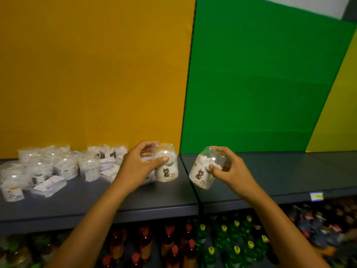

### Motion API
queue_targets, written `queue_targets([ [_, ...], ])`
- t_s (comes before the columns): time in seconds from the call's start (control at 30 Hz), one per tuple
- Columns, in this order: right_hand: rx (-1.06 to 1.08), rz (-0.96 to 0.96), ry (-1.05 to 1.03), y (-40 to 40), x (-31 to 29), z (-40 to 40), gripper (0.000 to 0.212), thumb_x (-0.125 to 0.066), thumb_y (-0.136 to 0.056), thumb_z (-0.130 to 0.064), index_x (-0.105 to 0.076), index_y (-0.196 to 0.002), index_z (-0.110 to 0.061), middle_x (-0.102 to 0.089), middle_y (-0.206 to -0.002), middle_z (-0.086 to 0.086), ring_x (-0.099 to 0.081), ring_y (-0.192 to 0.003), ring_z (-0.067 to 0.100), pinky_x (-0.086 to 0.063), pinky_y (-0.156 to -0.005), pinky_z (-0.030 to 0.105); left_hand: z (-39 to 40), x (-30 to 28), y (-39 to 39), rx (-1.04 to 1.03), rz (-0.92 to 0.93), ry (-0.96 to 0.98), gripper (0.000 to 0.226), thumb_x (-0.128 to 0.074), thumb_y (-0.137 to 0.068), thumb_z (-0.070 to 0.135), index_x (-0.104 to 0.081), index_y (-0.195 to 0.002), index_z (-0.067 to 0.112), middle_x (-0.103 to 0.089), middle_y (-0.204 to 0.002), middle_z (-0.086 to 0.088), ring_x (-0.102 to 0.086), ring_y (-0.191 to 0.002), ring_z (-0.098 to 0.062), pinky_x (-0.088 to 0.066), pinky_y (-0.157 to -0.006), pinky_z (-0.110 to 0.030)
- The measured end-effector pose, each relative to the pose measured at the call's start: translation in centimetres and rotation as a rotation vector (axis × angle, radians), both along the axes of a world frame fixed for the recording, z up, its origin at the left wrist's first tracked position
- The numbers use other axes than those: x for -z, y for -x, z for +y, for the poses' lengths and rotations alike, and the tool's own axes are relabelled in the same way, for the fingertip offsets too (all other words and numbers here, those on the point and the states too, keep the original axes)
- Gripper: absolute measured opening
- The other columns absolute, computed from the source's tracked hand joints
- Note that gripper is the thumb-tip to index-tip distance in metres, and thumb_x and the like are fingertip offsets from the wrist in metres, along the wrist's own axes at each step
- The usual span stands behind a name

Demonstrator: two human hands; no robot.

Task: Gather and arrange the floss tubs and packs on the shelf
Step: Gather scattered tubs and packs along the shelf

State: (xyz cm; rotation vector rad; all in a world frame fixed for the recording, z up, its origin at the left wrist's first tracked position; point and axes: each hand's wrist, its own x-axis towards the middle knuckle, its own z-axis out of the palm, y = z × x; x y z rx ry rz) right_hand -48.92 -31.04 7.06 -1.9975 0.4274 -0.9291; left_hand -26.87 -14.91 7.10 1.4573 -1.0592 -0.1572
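My left hand (138, 167) grips a clear floss tub with a cat label (167, 170), which stands upright on the dark shelf (135, 198) near the panel joint. A second tub of the same kind (201, 174) is tilted and held just above the shelf by my right hand (229, 171), fingers curled over its domed lid. To the left, several more clear tubs (63, 165) and flat floss packs (49, 185) lie bunched together against the yellow back wall.
The shelf's right section (289, 171) runs before a green back panel, with a price tag (316, 196) on its front edge. Below the shelf stand rows of bottles, some with red caps (173, 248) and green ones with yellow caps (235, 248).
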Motion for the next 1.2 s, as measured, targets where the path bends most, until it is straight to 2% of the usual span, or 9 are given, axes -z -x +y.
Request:
queue_targets([
  [0.07,0.025,0.016,0.002,1.8,0.7,-1.6,0.045,-0.072,-0.083,-0.004,-0.056,-0.121,-0.024,-0.068,-0.111,0.0,-0.069,-0.095,0.012,-0.056,-0.075,0.022,-1.5,0.5,1.6,0.007,0.012,-0.003,0.052,-0.08,-0.073,0.025,-0.06,-0.121,0.024,-0.062,-0.114,0.01,-0.059,-0.101,-0.001,-0.05,-0.07,-0.008],
  [0.2,0.069,0.003,0.01,4.4,1.1,-5.0,0.046,-0.072,-0.081,-0.002,-0.057,-0.116,-0.027,-0.068,-0.109,-0.004,-0.068,-0.097,0.015,-0.057,-0.081,0.029,-5.0,0.8,3.6,0.022,0.03,-0.016,0.055,-0.081,-0.071,0.027,-0.06,-0.122,0.023,-0.064,-0.117,0.006,-0.061,-0.104,-0.009,-0.053,-0.081,-0.022],
  [0.4,0.1,-0.055,0.04,4.8,0.7,-9.6,0.043,-0.071,-0.072,-0.018,-0.056,-0.112,-0.023,-0.067,-0.107,-0.007,-0.067,-0.091,0.009,-0.054,-0.075,0.02,-10.4,0.6,4.0,0.017,0.004,-0.022,0.054,-0.081,-0.071,0.027,-0.06,-0.121,0.023,-0.064,-0.114,0.007,-0.062,-0.103,-0.01,-0.056,-0.082,-0.029],
  [0.53,0.081,-0.039,0.052,3.8,1.0,-12.8,0.042,-0.073,-0.075,-0.012,-0.056,-0.112,-0.022,-0.065,-0.108,-0.007,-0.066,-0.091,0.007,-0.054,-0.074,0.021,-14.3,0.6,3.4,0.02,-0.018,-0.021,0.052,-0.08,-0.073,0.026,-0.059,-0.12,0.024,-0.063,-0.112,0.008,-0.06,-0.1,-0.002,-0.052,-0.068,-0.011],
  [0.6,0.081,-0.036,0.045,2.9,1.0,-14.4,0.042,-0.07,-0.072,-0.016,-0.056,-0.11,-0.021,-0.065,-0.106,-0.007,-0.066,-0.087,0.005,-0.054,-0.071,0.019,-16.1,0.7,2.7,0.022,-0.009,-0.018,0.051,-0.08,-0.073,0.025,-0.059,-0.12,0.023,-0.063,-0.113,0.006,-0.06,-0.099,-0.002,-0.05,-0.066,-0.006],
  [0.83,0.051,-0.001,0.073,-2.1,0.6,-20.9,0.039,-0.068,-0.071,-0.015,-0.058,-0.108,-0.022,-0.066,-0.102,-0.007,-0.066,-0.087,0.012,-0.057,-0.074,0.027,-21.7,2.0,-1.1,-0.027,0.005,-0.049,0.054,-0.081,-0.072,0.027,-0.058,-0.121,0.025,-0.063,-0.114,0.007,-0.058,-0.102,-0.001,-0.051,-0.07,-0.01],
  [0.97,0.032,0.01,0.075,-4.5,2.3,-23.9,0.042,-0.068,-0.068,-0.022,-0.06,-0.11,-0.024,-0.064,-0.111,-0.001,-0.066,-0.093,0.013,-0.058,-0.079,0.032,-24.6,3.4,-2.7,-0.052,0.01,-0.051,0.055,-0.081,-0.072,0.02,-0.059,-0.122,0.018,-0.062,-0.112,0.005,-0.056,-0.097,0.005,-0.047,-0.067,-0.003],
  [1.07,0.027,0.016,0.063,-5.4,3.6,-26.0,0.043,-0.071,-0.071,-0.023,-0.063,-0.113,-0.028,-0.062,-0.118,0.003,-0.066,-0.099,0.016,-0.058,-0.085,0.038,-26.5,5.0,-3.4,-0.055,0.041,-0.066,0.058,-0.082,-0.071,0.016,-0.059,-0.123,0.016,-0.062,-0.114,0.004,-0.055,-0.097,0.005,-0.048,-0.067,-0.004],
  [1.2,0.003,0.019,0.065,-6.8,4.7,-28.4,0.047,-0.075,-0.074,-0.024,-0.062,-0.119,-0.029,-0.061,-0.121,0.003,-0.065,-0.104,0.016,-0.055,-0.088,0.033,-29.1,6.9,-4.2,-0.058,0.069,-0.087,0.058,-0.083,-0.069,0.015,-0.058,-0.122,0.017,-0.061,-0.116,0.004,-0.055,-0.098,0.005,-0.05,-0.07,-0.007],
])
